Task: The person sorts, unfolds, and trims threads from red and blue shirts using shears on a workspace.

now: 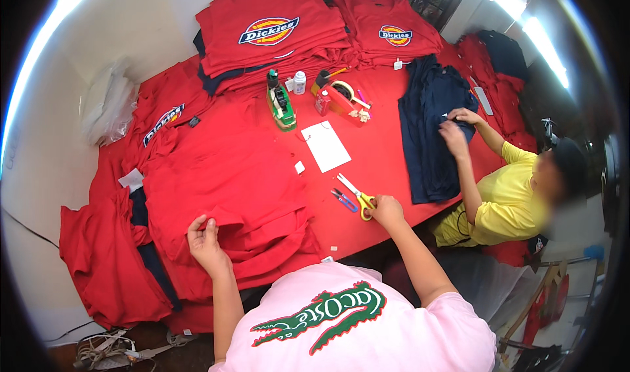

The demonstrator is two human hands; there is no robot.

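A red shirt (223, 162) lies spread in front of me on the left side of the table. At its near edge, my left hand (207, 246) is closed with curled fingers on a raised fold of the cloth. My right hand (386, 213) grips the yellow handle of a pair of scissors (357, 191), whose blades point away from me over the red tabletop. Just left of the scissors lies a small pair of blue thread snips (344, 200). Farther off is a white sheet of card (326, 147).
Piled red shirts (275, 21) stand at the back. A green tool (281, 106), a white bottle (299, 83) and a red tape dispenser (344, 103) sit mid-table. On the right, a person in yellow (502, 195) handles a dark navy garment (430, 135). Plastic bags (111, 103) rest far left.
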